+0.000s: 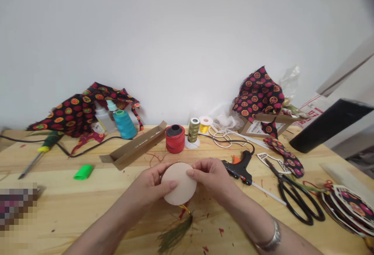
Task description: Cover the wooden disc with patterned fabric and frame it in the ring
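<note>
Between my hands is a pale round disc (179, 183), its plain face turned toward me. My left hand (156, 181) grips its left side, thumb lying on the face and fingers behind. At the upper right edge my right hand (209, 175) pinches it between thumb and fingers. A dark green tassel (177, 233) hangs below the disc on yellow and red cords. Just right of my right hand lies a black glue gun (241, 168) with a white glue stick in its back. Beyond the disc stands a red thread spool (175, 139).
Black-handled scissors (298, 196) and stacked patterned ornaments (349, 208) lie at right. A screwdriver (42, 151), a green cap (83, 172) and a long cardboard tray (137, 146) are at left. Behind are a teal thread cone (125, 124), an olive spool (193, 130) and patterned cloth (260, 93).
</note>
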Available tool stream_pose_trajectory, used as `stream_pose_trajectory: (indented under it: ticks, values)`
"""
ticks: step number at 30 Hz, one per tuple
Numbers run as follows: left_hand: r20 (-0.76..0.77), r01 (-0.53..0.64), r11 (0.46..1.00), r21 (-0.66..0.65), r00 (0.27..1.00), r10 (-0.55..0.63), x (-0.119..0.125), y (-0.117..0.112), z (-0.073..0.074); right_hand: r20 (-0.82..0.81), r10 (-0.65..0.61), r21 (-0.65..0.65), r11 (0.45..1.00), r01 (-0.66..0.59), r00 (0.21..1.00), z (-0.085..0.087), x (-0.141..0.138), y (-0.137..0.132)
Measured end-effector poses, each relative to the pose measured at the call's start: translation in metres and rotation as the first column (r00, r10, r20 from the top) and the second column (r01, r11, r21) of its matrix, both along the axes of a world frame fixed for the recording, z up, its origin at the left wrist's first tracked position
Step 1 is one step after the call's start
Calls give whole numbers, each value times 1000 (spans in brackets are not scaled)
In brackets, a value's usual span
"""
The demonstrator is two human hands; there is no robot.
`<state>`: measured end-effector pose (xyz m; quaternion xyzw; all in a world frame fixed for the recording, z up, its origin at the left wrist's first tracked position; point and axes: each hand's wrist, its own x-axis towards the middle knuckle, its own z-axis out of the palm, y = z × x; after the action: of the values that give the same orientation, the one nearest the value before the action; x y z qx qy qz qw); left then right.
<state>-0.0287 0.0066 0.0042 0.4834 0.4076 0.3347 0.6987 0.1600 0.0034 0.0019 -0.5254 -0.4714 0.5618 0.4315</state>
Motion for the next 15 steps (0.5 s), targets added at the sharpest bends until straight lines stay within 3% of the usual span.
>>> stream_pose_trajectory:
  ticks: [15]
  values:
    - [26, 25, 999, -48, 999, -24, 1, 0, -1, 69, 7, 40, 999, -9, 998, -2, 0, 0]
